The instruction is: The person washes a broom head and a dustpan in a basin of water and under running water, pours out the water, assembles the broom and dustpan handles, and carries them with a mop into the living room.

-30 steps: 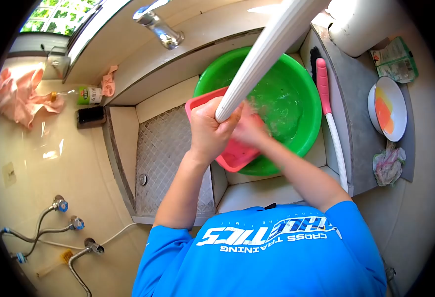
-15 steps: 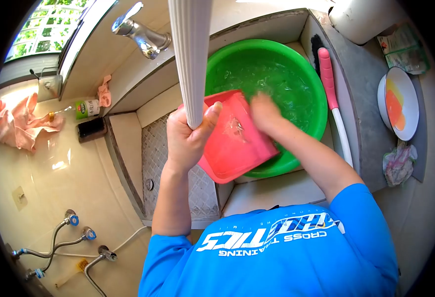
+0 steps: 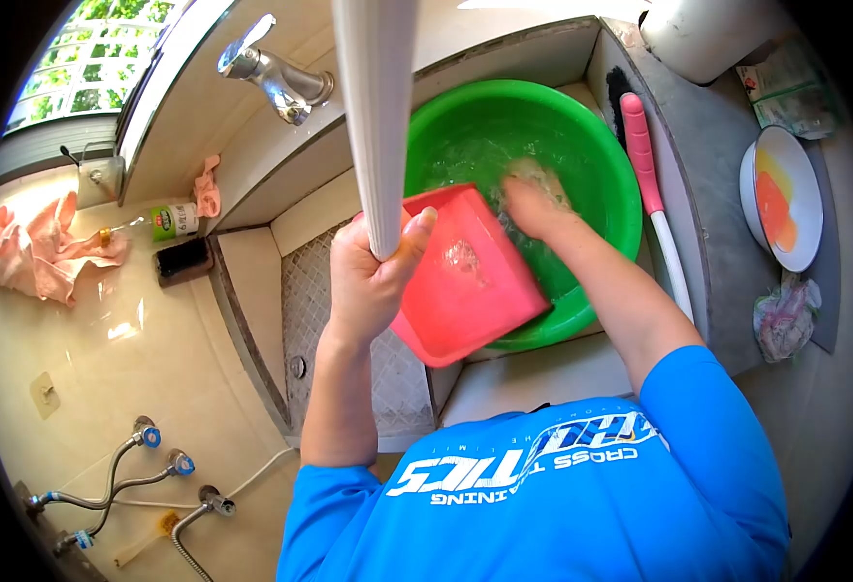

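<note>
clamping left hand (image 3: 370,279) on white ribbed handle (image 3: 379,116), dipping right hand (image 3: 540,204), grip unclear, into round green plastic basin (image 3: 624,189); apparently midway, with wet pink plastic dustpan (image 3: 475,291) not yet clear.

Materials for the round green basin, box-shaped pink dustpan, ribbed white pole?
Round green basin: likely plastic, slight gloss; smooth, evenly coloured rim.
Box-shaped pink dustpan: probably glossy plastic; uniform colour, bright surface reflection.
Ribbed white pole: satin; plastic or coated metal, can't tell; only lengthwise ridges show.
</note>
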Demonstrator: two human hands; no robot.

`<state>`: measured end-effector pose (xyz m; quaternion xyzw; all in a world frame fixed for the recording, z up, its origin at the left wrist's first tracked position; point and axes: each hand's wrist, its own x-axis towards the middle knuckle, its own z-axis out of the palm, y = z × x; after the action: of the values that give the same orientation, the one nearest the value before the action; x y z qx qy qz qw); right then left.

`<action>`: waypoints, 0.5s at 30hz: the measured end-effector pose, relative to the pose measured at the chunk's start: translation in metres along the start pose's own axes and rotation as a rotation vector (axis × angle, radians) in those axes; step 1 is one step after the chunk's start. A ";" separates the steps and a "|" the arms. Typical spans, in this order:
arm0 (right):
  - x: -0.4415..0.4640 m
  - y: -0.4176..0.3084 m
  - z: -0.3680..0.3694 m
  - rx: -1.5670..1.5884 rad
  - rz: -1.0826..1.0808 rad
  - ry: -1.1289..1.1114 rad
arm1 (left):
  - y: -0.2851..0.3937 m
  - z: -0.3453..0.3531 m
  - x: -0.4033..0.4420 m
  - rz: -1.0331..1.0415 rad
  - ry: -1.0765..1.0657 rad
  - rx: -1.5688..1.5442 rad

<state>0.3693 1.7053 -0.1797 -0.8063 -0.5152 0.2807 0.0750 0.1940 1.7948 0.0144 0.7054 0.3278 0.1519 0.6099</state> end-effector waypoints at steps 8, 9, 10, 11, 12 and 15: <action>0.006 -0.114 -0.007 0.715 -0.310 0.202 | -0.003 -0.005 0.003 0.081 -0.076 0.034; -0.005 -0.130 -0.008 0.455 -0.505 0.235 | -0.003 -0.004 0.003 0.080 -0.082 0.041; -0.005 -0.131 -0.003 0.376 -0.528 0.287 | -0.003 -0.004 0.001 0.090 -0.067 0.035; -0.005 -0.131 0.004 0.294 -0.551 0.338 | -0.002 -0.004 -0.001 0.102 -0.051 0.028; 0.002 -0.123 0.019 0.389 -0.456 0.331 | -0.001 -0.006 -0.001 0.102 -0.047 0.031; 0.003 -0.067 0.033 0.337 -0.083 0.210 | 0.001 -0.009 -0.004 0.058 0.013 -0.038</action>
<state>0.3000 1.7329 -0.1807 -0.7852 -0.4834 0.2740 0.2735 0.1863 1.7988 0.0179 0.7018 0.3084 0.1805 0.6163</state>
